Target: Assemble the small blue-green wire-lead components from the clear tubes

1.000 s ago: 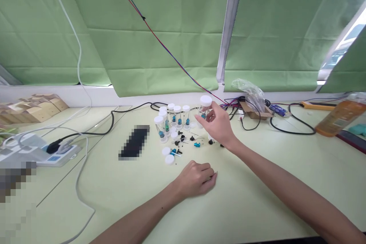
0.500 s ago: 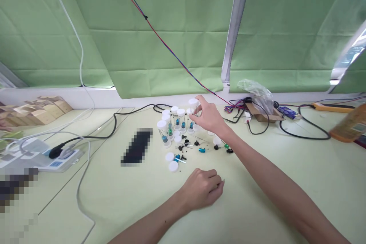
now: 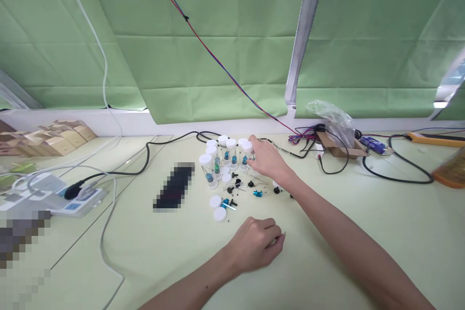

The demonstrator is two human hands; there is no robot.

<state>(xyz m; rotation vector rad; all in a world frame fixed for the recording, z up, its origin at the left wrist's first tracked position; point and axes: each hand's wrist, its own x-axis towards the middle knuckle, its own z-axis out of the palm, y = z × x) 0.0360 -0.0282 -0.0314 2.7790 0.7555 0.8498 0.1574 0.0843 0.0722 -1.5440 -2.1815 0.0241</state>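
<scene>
Just right of frame centre I have the right hand (image 3: 268,159) pinching a white-capped vial (image 3: 246,161), which I'd treat as light, stiff and slippery, gripped around its cap (image 3: 247,146), while lower down the left hand (image 3: 257,244) lies curled, contents hidden from me.

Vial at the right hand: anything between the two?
Nothing visible. The right hand has its fingers on the vial; the other upright vials stand left of it, and the loose blue parts lie nearer the camera.
</scene>
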